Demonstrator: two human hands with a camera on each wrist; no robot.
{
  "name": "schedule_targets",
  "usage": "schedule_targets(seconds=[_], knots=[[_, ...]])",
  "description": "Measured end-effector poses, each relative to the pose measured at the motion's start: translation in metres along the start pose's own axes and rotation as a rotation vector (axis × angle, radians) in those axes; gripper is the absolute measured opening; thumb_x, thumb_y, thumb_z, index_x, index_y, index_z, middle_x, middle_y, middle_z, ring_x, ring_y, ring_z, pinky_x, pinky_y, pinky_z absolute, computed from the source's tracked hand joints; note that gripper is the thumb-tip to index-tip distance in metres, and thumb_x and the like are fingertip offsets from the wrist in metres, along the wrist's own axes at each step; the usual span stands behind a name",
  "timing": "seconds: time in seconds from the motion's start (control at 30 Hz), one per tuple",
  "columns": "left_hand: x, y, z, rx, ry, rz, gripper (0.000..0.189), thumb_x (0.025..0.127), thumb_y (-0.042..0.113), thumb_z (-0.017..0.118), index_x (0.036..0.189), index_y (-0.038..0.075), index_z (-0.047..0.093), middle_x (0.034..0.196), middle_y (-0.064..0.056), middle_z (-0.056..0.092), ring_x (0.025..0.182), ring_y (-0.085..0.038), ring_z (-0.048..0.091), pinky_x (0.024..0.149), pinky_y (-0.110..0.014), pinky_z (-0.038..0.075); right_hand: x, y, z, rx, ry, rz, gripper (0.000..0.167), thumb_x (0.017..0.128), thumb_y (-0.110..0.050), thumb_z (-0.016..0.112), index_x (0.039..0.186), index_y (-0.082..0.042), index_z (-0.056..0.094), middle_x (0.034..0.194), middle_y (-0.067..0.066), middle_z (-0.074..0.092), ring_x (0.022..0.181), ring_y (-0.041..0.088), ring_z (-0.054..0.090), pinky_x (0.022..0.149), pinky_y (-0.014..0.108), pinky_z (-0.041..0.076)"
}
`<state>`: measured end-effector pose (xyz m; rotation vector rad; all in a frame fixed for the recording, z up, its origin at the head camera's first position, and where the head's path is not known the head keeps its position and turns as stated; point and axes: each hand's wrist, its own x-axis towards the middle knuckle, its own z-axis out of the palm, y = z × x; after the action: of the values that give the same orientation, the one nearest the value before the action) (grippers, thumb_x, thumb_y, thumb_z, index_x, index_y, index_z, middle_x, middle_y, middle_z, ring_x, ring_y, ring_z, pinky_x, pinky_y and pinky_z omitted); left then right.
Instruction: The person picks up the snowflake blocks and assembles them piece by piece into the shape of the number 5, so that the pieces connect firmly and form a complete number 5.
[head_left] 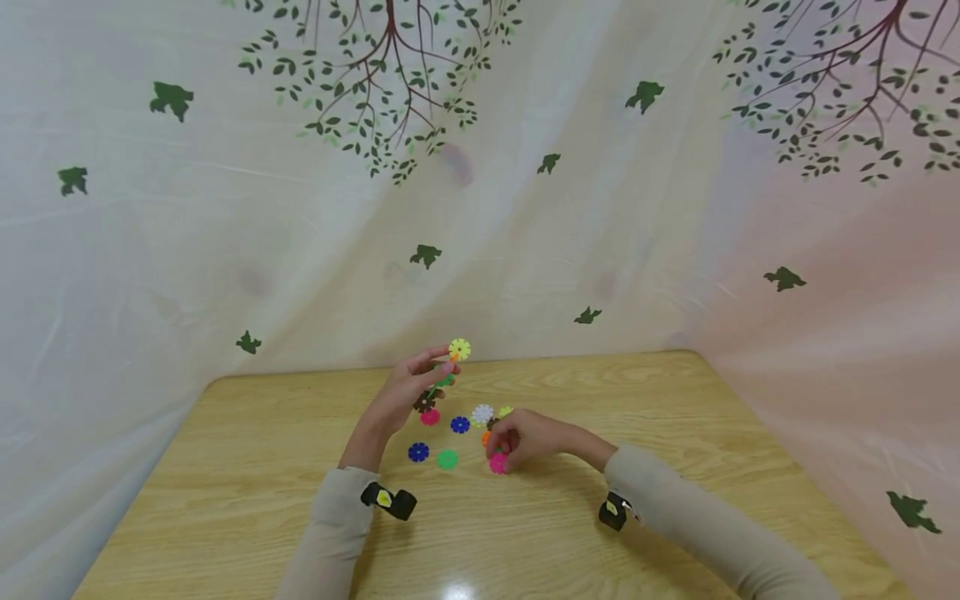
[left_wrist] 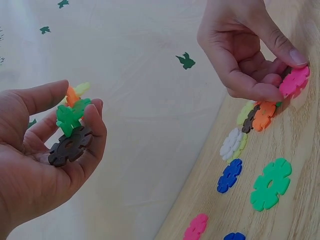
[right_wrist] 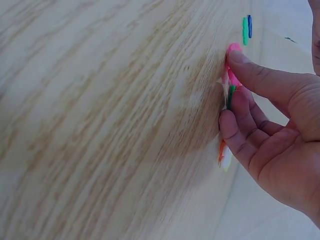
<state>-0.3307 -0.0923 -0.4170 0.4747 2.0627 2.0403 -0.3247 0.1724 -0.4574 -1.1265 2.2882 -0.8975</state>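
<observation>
My left hand (head_left: 401, 393), raised above the table, holds a chain of joined notched plastic snowflake discs. In the left wrist view the chain runs from a brown disc (left_wrist: 71, 146) through green pieces (left_wrist: 72, 116) and an orange disc (left_wrist: 73, 97) to a yellow disc (head_left: 460, 349) at the tip. Lower and to the right, my right hand (head_left: 534, 435) pinches a pink disc (left_wrist: 295, 82) between thumb and finger, close to the tabletop. In the right wrist view the thumb covers part of that pink disc, and a green edge (right_wrist: 231, 96) shows beside the fingers.
Loose discs lie on the wooden table (head_left: 480, 533) between the hands: blue (head_left: 418, 452), green (head_left: 447, 460), another blue (head_left: 460, 425), pink (head_left: 430, 417) and white (head_left: 482, 413). Orange, brown and yellow ones sit partly behind the right hand. A printed curtain (head_left: 480, 208) hangs behind the table.
</observation>
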Motion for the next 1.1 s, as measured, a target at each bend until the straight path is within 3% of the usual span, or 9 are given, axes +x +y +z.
schedule_targets(seconds=[0.17,0.37,0.43,0.67,0.87,1.0,1.1], knots=[[-0.001,0.0,-0.001,-0.007,0.005,0.001,0.044,0.106,0.02,0.057,0.147,0.006,0.051,0.125,-0.018,0.067,0.106,-0.022,0.062,0.083,-0.03,0.056,0.003,0.001,-0.001,0.034,0.002,0.0,0.017,0.083,0.0,0.081,0.096,0.0,0.07,0.086,0.012,0.066,0.074,0.003,0.054,0.067,0.017,0.047],[-0.001,0.0,-0.003,-0.016,0.01,0.006,0.046,0.107,0.022,0.055,0.149,0.006,0.049,0.111,0.006,0.071,0.105,-0.02,0.062,0.084,-0.03,0.056,0.007,0.0,-0.004,0.052,0.008,0.028,0.012,0.087,-0.004,0.078,0.096,-0.003,0.071,0.088,0.004,0.068,0.078,0.004,0.057,0.072,0.019,0.05],[-0.001,0.0,-0.003,-0.016,0.011,0.01,0.046,0.107,0.024,0.054,0.15,0.007,0.048,0.11,0.007,0.07,0.107,-0.021,0.061,0.084,-0.03,0.056,0.01,0.0,-0.005,0.04,0.023,0.021,0.011,0.088,-0.003,0.076,0.098,-0.004,0.072,0.089,0.003,0.068,0.079,0.004,0.057,0.073,0.019,0.05],[-0.001,-0.002,-0.004,-0.008,0.04,0.022,0.052,0.108,0.028,0.053,0.156,0.014,0.04,0.126,-0.014,0.065,0.115,-0.032,0.059,0.087,-0.03,0.055,0.024,-0.002,-0.011,0.026,0.124,-0.016,0.011,0.092,-0.002,0.072,0.101,-0.007,0.075,0.093,0.004,0.072,0.081,0.005,0.059,0.075,0.021,0.053],[0.0,-0.003,-0.004,-0.038,0.076,0.02,0.054,0.107,0.029,0.053,0.158,0.017,0.038,0.123,-0.007,0.066,0.112,-0.028,0.059,0.086,-0.028,0.055,0.033,-0.013,-0.018,0.125,0.225,-0.064,0.01,0.093,-0.009,0.074,0.103,-0.005,0.074,0.095,0.011,0.074,0.08,0.01,0.064,0.076,0.028,0.058],[0.0,-0.001,-0.003,-0.072,0.09,0.024,0.051,0.107,0.028,0.053,0.156,0.021,0.041,0.125,-0.009,0.065,0.11,-0.026,0.059,0.089,-0.032,0.056,0.038,-0.023,-0.02,0.188,0.292,-0.066,0.011,0.094,-0.011,0.074,0.104,-0.005,0.073,0.098,0.011,0.075,0.084,0.016,0.068,0.079,0.039,0.061],[0.0,0.0,-0.003,-0.081,0.096,0.029,0.049,0.108,0.027,0.051,0.156,0.022,0.041,0.128,-0.013,0.063,0.108,-0.022,0.059,0.093,-0.034,0.056,0.042,-0.03,-0.021,0.248,0.342,-0.045,0.011,0.095,-0.012,0.073,0.104,-0.006,0.073,0.099,0.009,0.075,0.09,0.029,0.069,0.084,0.045,0.061]])
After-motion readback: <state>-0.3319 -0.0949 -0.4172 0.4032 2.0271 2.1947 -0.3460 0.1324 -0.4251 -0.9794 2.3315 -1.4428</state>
